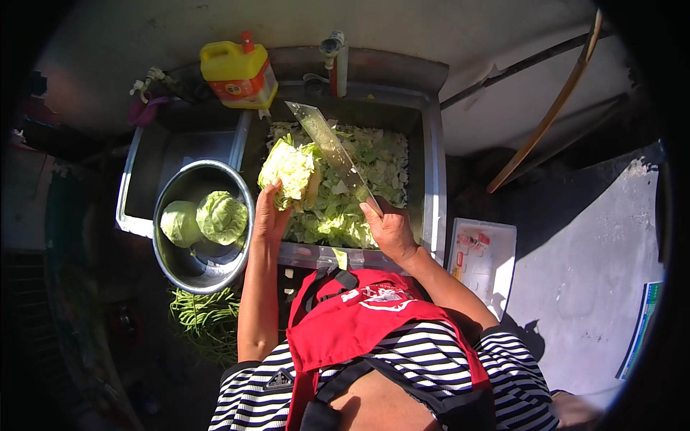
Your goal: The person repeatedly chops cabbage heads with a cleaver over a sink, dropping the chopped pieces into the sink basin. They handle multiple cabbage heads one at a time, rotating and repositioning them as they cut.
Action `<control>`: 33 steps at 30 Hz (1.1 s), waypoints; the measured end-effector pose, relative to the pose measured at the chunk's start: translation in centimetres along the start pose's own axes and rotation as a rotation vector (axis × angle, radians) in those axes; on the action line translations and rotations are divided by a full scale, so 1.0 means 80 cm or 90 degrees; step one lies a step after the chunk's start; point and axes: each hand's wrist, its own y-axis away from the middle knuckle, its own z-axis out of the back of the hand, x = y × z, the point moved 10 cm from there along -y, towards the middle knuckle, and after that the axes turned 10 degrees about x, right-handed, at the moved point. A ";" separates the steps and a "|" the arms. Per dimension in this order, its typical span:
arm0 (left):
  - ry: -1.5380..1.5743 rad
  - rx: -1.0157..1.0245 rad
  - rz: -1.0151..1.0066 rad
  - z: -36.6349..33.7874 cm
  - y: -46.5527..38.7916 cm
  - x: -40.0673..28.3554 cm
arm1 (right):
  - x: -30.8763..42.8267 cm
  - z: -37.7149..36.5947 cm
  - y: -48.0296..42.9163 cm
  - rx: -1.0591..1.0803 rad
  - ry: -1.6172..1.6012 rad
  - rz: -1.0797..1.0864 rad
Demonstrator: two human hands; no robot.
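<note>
My left hand (271, 211) grips a partly cut cabbage head (291, 171), its pale cut face turned up and to the right. In my right hand (392, 229) is the handle of a cleaver (334, 148) with a broad rectangular blade. The blade slants up and left, close beside the cabbage, and bits of cabbage cling to it. Whether the edge touches the cabbage I cannot tell. Beneath both hands, chopped cabbage (377, 161) covers the bottom of the right basin of a metal sink (434, 178).
Two whole cabbages (221, 217) lie in a metal bowl (163, 257) at the left, over the sink's corner. Green beans (205, 315) are below it. A yellow jug (237, 70) and a pipe (340, 67) stand behind. A white foam box (493, 237) sits at the right, under a leaning pole (550, 118).
</note>
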 end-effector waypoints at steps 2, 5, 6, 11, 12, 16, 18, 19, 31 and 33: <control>-0.026 0.035 0.009 -0.028 0.005 -0.008 | -0.051 -0.035 0.006 0.159 0.140 -0.063; -0.002 0.048 -0.007 0.001 0.001 -0.002 | -0.096 -0.059 0.024 0.209 0.060 -0.128; 0.037 0.064 -0.013 0.001 0.001 0.004 | -0.091 -0.054 0.026 0.202 0.056 -0.127; 0.110 0.187 0.053 -0.041 0.011 0.023 | -0.043 -0.021 0.012 0.149 0.009 -0.065; 0.104 0.174 0.071 -0.037 0.012 0.028 | -0.025 -0.014 0.004 0.141 0.040 -0.008; -0.042 0.119 0.021 -0.019 0.003 0.026 | 0.078 0.032 -0.028 0.082 -0.038 0.110; -0.067 0.117 0.034 -0.022 0.001 0.026 | 0.104 0.044 -0.026 0.036 -0.055 0.190; -0.081 0.116 0.042 -0.026 0.002 0.025 | 0.114 0.050 -0.022 0.012 -0.065 0.229; -0.115 0.061 0.079 0.015 0.014 0.049 | -0.103 -0.057 0.034 0.322 -0.055 -0.256; -0.104 0.053 0.086 0.014 0.012 0.046 | -0.105 -0.057 0.032 0.330 -0.079 -0.270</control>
